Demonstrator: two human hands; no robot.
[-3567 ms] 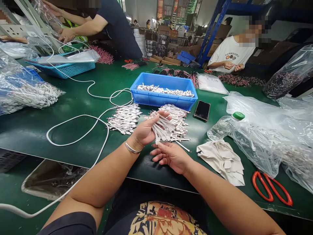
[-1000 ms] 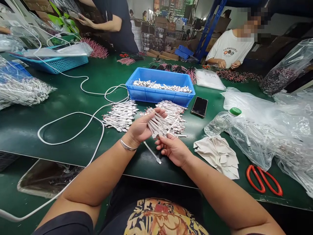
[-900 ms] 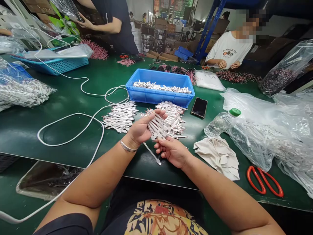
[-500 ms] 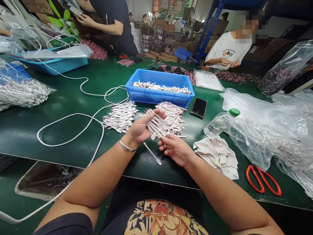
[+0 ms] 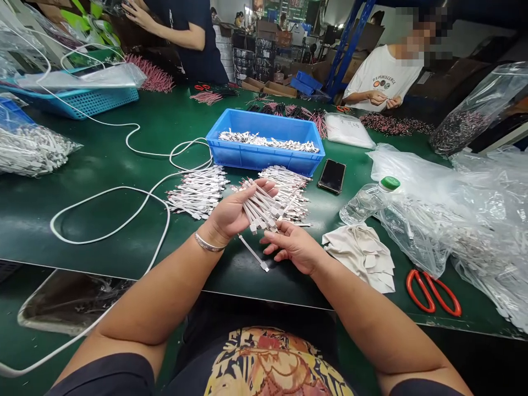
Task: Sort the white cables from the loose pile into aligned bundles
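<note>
A fanned bundle of short white cables (image 5: 262, 209) with flat plugs lies in my left hand (image 5: 231, 212), whose fingers and thumb are closed round it. My right hand (image 5: 295, 247) is at the plug end of the bundle, thumb and forefinger pinched at a cable's plug, the other fingers loosely curled. One loose white cable (image 5: 253, 253) lies on the table below the hands. Behind them are two piles of like cables, a left pile (image 5: 198, 192) and a right pile (image 5: 292, 184), the latter partly hidden by my left hand and the bundle.
A blue bin (image 5: 264, 157) with white cables stands behind the piles. Rightward are a phone (image 5: 332, 176), a bottle (image 5: 367, 201), cloths (image 5: 361, 256), red-handled scissors (image 5: 433, 294) and plastic bags (image 5: 445, 220). A long white cord (image 5: 103, 190) loops at left. Two people work across the table.
The view has shifted slightly, moving the scene left and up. My left hand still holds the bundle, and my right fingers have shifted a little at its plug end.
</note>
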